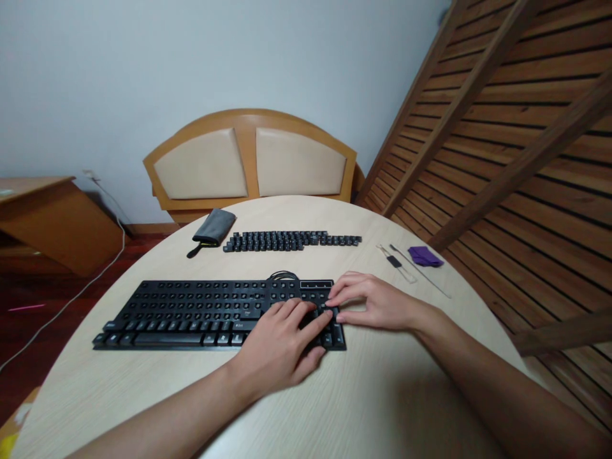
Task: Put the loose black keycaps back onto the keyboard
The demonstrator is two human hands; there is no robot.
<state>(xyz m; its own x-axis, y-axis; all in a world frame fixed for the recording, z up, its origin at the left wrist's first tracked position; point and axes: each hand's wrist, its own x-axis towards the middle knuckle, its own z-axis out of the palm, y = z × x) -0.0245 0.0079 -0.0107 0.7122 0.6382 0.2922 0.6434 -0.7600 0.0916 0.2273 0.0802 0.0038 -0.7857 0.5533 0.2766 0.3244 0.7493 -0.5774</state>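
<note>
A black keyboard [186, 312] lies flat on the round table. Most of its upper rows show bare switches, while the front rows and part of the number pad carry keycaps. My left hand [282, 341] rests palm down over the number pad, its fingers spread and the index finger stretched toward the right edge. From the right, my right hand [370, 303] reaches to the same corner, thumb and fingertips drawn together at the keys. Whatever lies between those fingertips is too small to make out. Behind the keyboard, loose black keycaps [268, 240] stand in rows.
A grey pouch [215, 227] lies at the back left of the table [382, 395]. At the right are a wire keycap puller [394, 261], a thin metal rod [421, 271] and a folded purple cloth [425, 256]. A slatted wooden screen [502, 159] leans beyond.
</note>
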